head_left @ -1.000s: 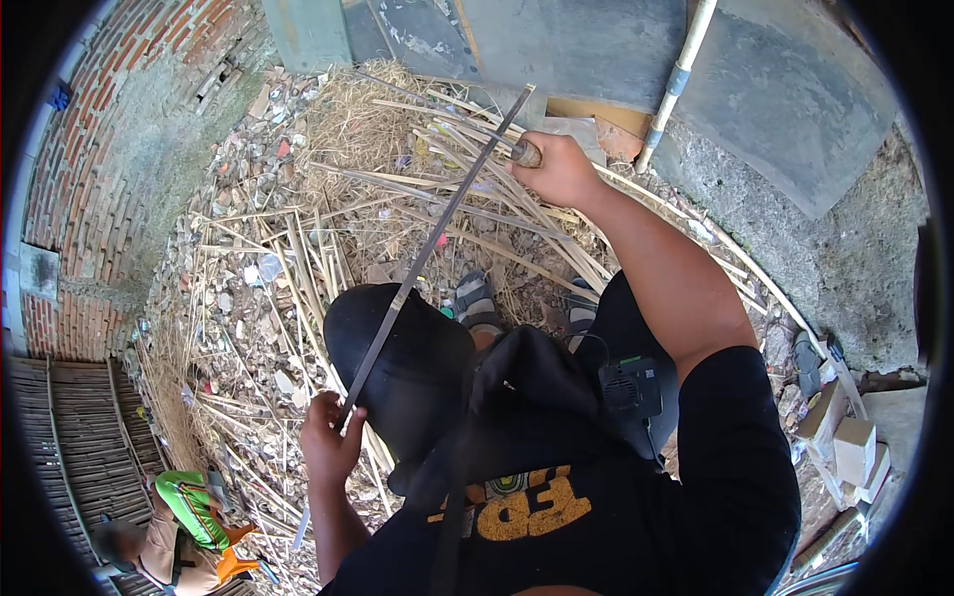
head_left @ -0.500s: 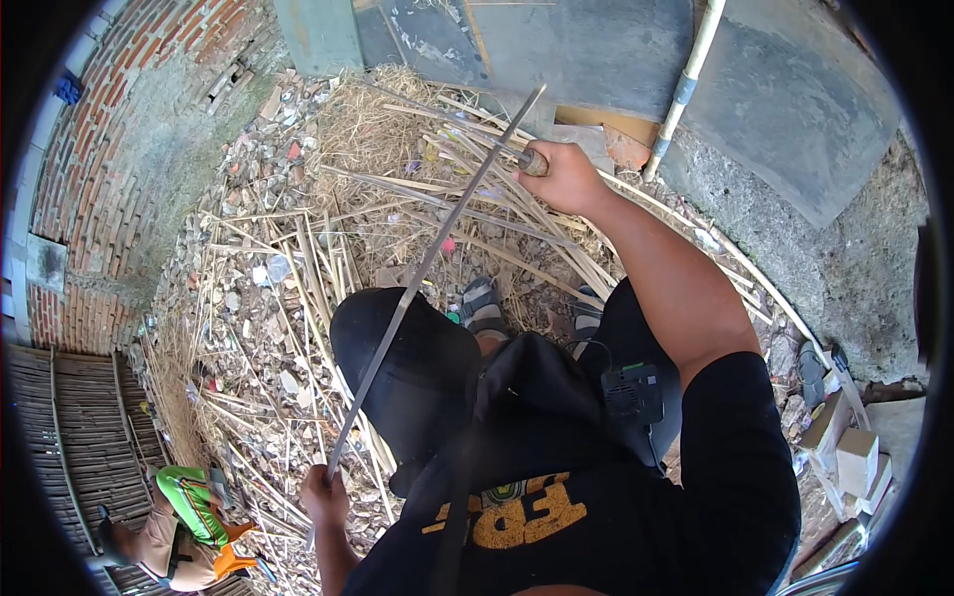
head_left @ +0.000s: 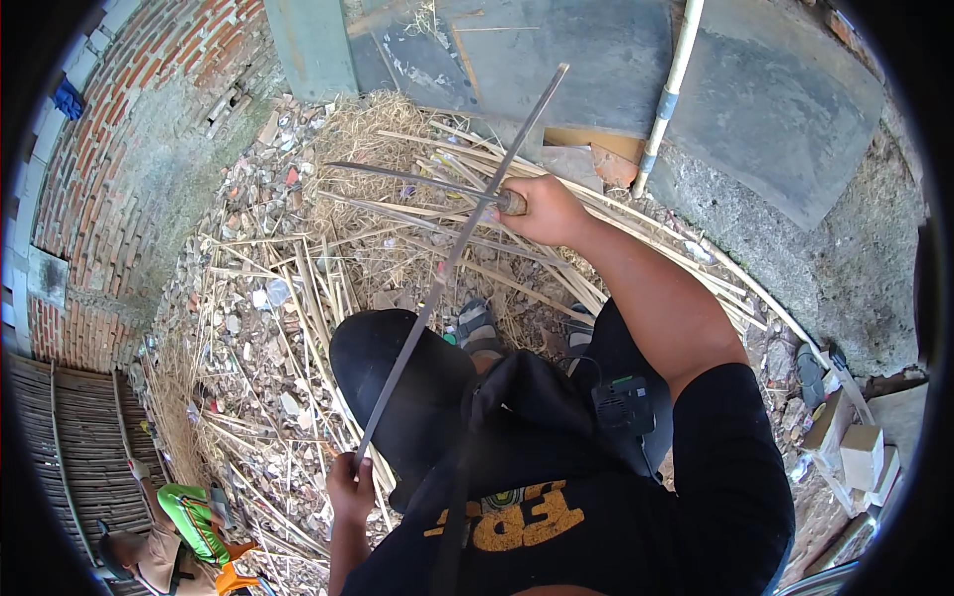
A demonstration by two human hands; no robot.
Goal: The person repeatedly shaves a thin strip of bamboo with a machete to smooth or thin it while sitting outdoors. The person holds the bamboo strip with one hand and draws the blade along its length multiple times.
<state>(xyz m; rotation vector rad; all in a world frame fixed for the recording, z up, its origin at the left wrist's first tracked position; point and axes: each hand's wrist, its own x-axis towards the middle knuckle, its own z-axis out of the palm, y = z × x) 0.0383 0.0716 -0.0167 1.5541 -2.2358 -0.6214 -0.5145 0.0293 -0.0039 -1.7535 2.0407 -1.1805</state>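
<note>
My right hand is closed round the wooden handle of a long-bladed knife, whose dark, narrow blade points left. A long flat strip, seemingly bamboo, runs from lower left to upper right across my front. My left hand pinches its near end beside my left thigh. The strip crosses the knife close to the handle, and its far end sticks out beyond my right hand. Whether the blade's edge touches the strip cannot be made out.
Many pale strips lie on rubble-strewn ground before my feet, with dry shavings beyond. A white pole leans by grey panels. Boxes stand at right. At lower left a person sits near a slatted bamboo wall.
My right hand has come nearer and left, and the knife's blade has swung lower, lying flatter across the strip. My left hand has shifted slightly right. The other person's arm now reaches out.
</note>
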